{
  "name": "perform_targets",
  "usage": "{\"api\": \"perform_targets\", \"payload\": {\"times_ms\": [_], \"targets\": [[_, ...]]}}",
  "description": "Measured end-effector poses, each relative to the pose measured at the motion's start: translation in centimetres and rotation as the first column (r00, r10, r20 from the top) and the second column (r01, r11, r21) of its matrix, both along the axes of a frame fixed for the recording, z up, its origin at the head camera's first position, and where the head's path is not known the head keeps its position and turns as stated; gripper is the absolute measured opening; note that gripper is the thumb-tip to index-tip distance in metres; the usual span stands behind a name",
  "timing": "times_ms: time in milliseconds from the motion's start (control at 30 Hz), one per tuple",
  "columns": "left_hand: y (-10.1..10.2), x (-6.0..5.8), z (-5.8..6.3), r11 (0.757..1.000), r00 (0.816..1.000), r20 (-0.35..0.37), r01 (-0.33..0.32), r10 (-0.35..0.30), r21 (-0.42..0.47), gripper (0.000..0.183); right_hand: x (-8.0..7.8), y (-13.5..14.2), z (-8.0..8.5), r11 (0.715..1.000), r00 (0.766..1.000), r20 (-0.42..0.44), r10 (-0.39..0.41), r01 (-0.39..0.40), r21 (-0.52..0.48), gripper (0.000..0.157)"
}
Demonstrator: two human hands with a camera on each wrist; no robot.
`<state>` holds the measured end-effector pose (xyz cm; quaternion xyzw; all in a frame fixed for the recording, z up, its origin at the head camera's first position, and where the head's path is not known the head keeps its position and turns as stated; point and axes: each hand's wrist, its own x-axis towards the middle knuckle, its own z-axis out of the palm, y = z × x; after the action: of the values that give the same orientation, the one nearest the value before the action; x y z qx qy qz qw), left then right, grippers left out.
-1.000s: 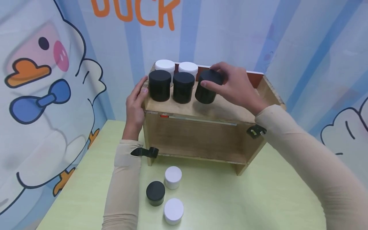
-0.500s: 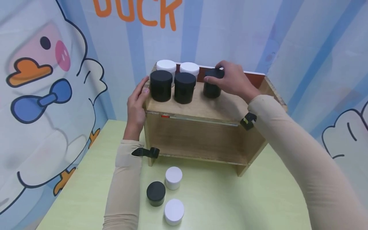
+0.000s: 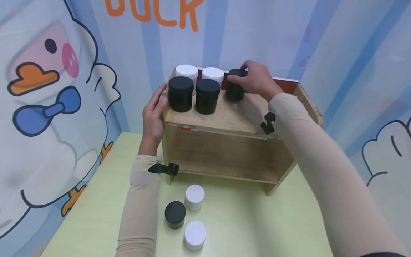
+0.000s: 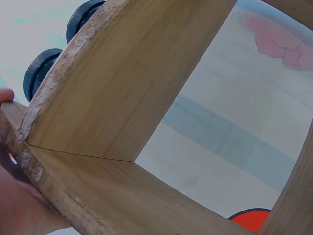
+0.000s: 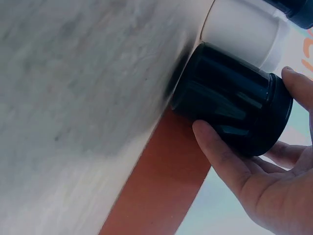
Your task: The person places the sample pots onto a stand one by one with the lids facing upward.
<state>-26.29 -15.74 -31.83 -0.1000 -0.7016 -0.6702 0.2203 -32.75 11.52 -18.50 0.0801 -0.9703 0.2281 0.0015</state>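
Note:
My right hand [image 3: 259, 79] grips a black lidded jar [image 3: 235, 87] near its lid, at the back of the wooden shelf's top [image 3: 237, 119]. In the right wrist view the jar [image 5: 230, 98] stands beside a white jar, its base at the board, with fingers on either side of the lid. My left hand [image 3: 152, 119] holds the left side panel of the shelf, thumb toward the front. Two black jars, a left one [image 3: 181, 94] and a right one [image 3: 207, 97], stand at the front of the top. Behind them are two white jars, one left [image 3: 186, 70] and one right [image 3: 213, 74].
On the table [image 3: 231, 214] before the shelf stand a white jar [image 3: 194, 197], a short black jar [image 3: 175, 214] and another white jar [image 3: 195, 235]. A red-brown back strip [image 5: 161, 171] edges the top. A printed duck curtain [image 3: 263, 32] hangs behind.
My right hand has moved the black jar from the front of the shelf top back to its rear edge, level with the white jars. The left hand keeps its hold on the side panel.

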Motion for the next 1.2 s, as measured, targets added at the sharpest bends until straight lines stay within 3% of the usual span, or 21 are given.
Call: {"api": "perform_targets", "payload": {"times_ms": [467, 733, 1000, 1200], "targets": [[0.3, 0.1, 0.5, 1.000, 1.000, -0.006, 0.013, -0.013, 0.013, 0.048, -0.3, -0.1, -0.3, 0.999, 0.999, 0.033, -0.040, 0.041, -0.029, 0.075], [0.2, 0.2, 0.3, 1.000, 1.000, 0.008, 0.009, -0.009, 0.011, 0.048, 0.0, 0.4, -0.1, 0.997, 0.997, 0.048, -0.060, 0.057, 0.049, 0.093], [0.1, 0.2, 0.3, 1.000, 1.000, 0.012, 0.003, -0.003, 0.002, 0.048, 1.3, 1.5, 1.1, 0.993, 0.998, 0.015, -0.069, 0.067, 0.101, 0.100], [0.1, 0.4, 0.1, 1.000, 1.000, 0.027, -0.006, 0.006, -0.013, 0.048, 3.1, 2.1, 1.8, 0.991, 0.996, -0.049, -0.068, 0.073, 0.111, 0.087]]}}
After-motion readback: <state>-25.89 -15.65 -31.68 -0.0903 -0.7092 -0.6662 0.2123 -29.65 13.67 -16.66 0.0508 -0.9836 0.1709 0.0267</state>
